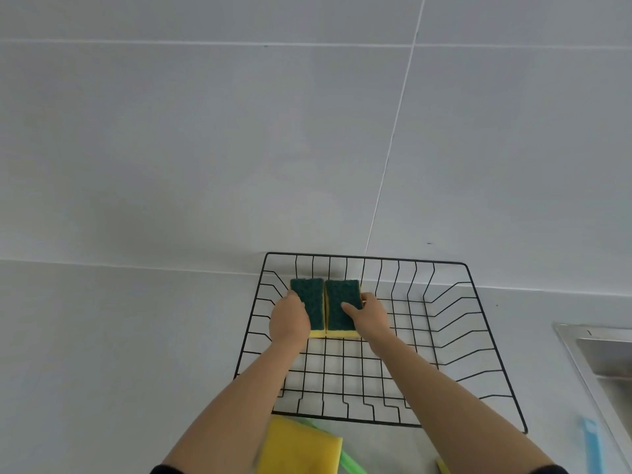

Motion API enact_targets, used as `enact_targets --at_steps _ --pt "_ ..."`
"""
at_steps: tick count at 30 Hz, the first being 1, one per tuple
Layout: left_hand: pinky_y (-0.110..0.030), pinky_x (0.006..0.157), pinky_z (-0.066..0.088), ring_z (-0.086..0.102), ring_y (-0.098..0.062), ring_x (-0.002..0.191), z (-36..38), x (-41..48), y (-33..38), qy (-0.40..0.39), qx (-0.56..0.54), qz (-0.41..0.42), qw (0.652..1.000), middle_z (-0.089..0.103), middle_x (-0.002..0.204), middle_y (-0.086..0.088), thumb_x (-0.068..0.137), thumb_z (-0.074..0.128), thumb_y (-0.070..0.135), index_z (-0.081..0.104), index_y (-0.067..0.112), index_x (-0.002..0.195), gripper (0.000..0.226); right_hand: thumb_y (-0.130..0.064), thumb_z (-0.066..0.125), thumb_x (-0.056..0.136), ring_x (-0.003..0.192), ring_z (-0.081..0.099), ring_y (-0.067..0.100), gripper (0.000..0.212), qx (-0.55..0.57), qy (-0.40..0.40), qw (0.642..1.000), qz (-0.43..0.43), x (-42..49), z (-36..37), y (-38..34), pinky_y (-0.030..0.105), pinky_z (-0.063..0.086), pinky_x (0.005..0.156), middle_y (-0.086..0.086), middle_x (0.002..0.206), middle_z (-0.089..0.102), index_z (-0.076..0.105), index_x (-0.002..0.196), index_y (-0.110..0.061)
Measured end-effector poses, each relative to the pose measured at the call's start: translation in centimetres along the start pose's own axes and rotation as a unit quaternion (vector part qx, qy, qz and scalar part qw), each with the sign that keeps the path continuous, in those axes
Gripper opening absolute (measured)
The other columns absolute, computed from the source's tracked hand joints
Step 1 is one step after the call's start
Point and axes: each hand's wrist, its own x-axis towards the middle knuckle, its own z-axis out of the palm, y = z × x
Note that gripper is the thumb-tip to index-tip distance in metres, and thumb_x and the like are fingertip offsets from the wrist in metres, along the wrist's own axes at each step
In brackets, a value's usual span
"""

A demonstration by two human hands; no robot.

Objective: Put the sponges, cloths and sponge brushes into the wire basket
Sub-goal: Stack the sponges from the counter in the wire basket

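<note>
Black wire basket, rough-topped sponges

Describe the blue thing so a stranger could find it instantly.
Start at the black wire basket on the white counter. Look past its near right corner, toward the steel sink. The light blue plastic handle lies there alone, the only blue item; the others are yellow or green.

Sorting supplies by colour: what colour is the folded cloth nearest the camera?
Yellow; the cloth lies outside the wire basket, clearest at the head view's bottom edge.

Basket against your back wall
Two sponges sit side by side in the wire basket's far-left part; cloth lies before it, sink right.
</note>
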Motion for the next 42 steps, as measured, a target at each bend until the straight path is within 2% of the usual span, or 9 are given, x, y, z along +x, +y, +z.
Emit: enact_targets --at_steps 8,11,14,17,19,22,27,33,42 --pt "-0.026 0.071 0.043 0.058 -0.028 0.097 -1.0 0.4 0.7 -0.043 -0.044 -0.019 0.998 0.060 0.111 -0.019 0.094 0.038 0.008 0.050 -0.002 0.112 0.023 -0.032 0.047 0.093 0.097 0.057 0.021 0.040 -0.018 -0.026 0.999 -0.010 -0.5 -0.4 -0.3 0.028 0.048 0.072 0.014 0.116 0.058 0.045 0.122 -0.005" --pt "-0.026 0.072 0.044 0.052 -0.020 0.087 -1.7 0.1 0.6 -0.036 -0.087 0.003 0.996 0.059 0.111 -0.019 0.095 0.036 0.008 0.049 0.001 0.112 0.023 -0.034 0.042 0.095 0.102 0.054 0.023 0.043 -0.022 -0.024 0.999 -0.029 -1.3 -0.8 -0.9 0.032 0.048 0.079 0.015 0.123 0.053 0.041 0.126 -0.005" --pt "-0.032 0.084 0.049 0.053 -0.022 0.103 -2.8 -0.6 0.3 -0.032 -0.093 0.047 0.994 0.053 0.124 -0.018 0.096 0.038 0.012 0.043 0.002 0.122 0.028 -0.035 0.039 0.096 0.123 0.043 0.029 0.054 -0.060 -0.031 0.995 -0.073 -2.7 -1.5 -1.7 0.028 0.039 0.084 0.017 0.140 0.039 0.028 0.136 -0.002" --pt "-0.041 0.113 0.026 0.022 -0.026 0.142 -4.3 -1.7 -0.2 -0.036 -0.041 0.102 0.993 0.022 0.154 -0.011 0.096 0.041 0.024 0.018 0.013 0.145 0.055 -0.044 0.034 0.095 0.145 0.005 0.027 0.074 -0.144 -0.054 0.981 -0.122 -4.7 -2.2 -2.6 0.038 0.017 0.115 0.010 0.158 0.001 -0.004 0.146 -0.006" --pt "-0.048 0.117 0.011 0.003 -0.025 0.146 -5.4 -2.9 -0.6 -0.025 0.016 0.128 0.991 0.005 0.159 -0.005 0.095 0.040 0.036 0.006 0.023 0.147 0.063 -0.050 0.031 0.093 0.145 -0.010 0.023 0.080 -0.227 -0.060 0.958 -0.163 -6.2 -2.6 -3.0 0.041 0.003 0.119 0.008 0.157 -0.013 -0.015 0.144 -0.010" --pt "-0.051 0.116 0.004 -0.006 -0.024 0.146 -6.6 -5.5 -1.4 -0.004 0.059 0.163 0.985 -0.001 0.159 -0.003 0.093 0.039 0.045 0.002 0.028 0.147 0.068 -0.056 0.028 0.091 0.143 -0.017 0.023 0.083 -0.296 -0.058 0.931 -0.206 -9.0 -3.2 -3.1 0.044 -0.001 0.118 0.006 0.155 -0.022 -0.023 0.142 -0.014" --pt "-0.044 0.117 0.003 -0.005 -0.020 0.146 -7.6 -11.2 -3.4 -0.008 0.034 0.222 0.974 0.000 0.159 -0.001 0.092 0.042 0.045 0.004 0.030 0.147 0.068 -0.059 0.026 0.089 0.142 -0.022 0.021 0.086 -0.332 -0.053 0.906 -0.258 -13.9 -4.2 -1.8 0.043 -0.005 0.118 0.004 0.153 -0.026 -0.027 0.140 -0.016" --pt "-0.035 0.114 0.022 0.015 -0.013 0.144 -7.1 -17.0 -5.4 -0.030 -0.041 0.254 0.966 0.015 0.157 0.006 0.089 0.053 0.037 0.019 0.032 0.145 0.065 -0.060 0.029 0.088 0.142 -0.022 0.019 0.086 -0.342 -0.046 0.904 -0.253 -19.0 -4.9 1.3 0.043 -0.004 0.119 0.002 0.154 -0.025 -0.026 0.140 -0.018" --pt "-0.037 0.113 0.027 0.020 -0.017 0.143 -3.5 -20.9 -8.3 -0.111 0.085 0.269 0.953 0.015 0.157 0.005 0.082 0.063 0.035 0.014 0.032 0.146 0.080 -0.060 0.033 0.088 0.142 -0.021 0.020 0.089 -0.368 -0.075 0.901 -0.216 -24.2 -4.4 8.1 0.042 -0.003 0.119 0.004 0.154 -0.025 -0.025 0.140 -0.018"
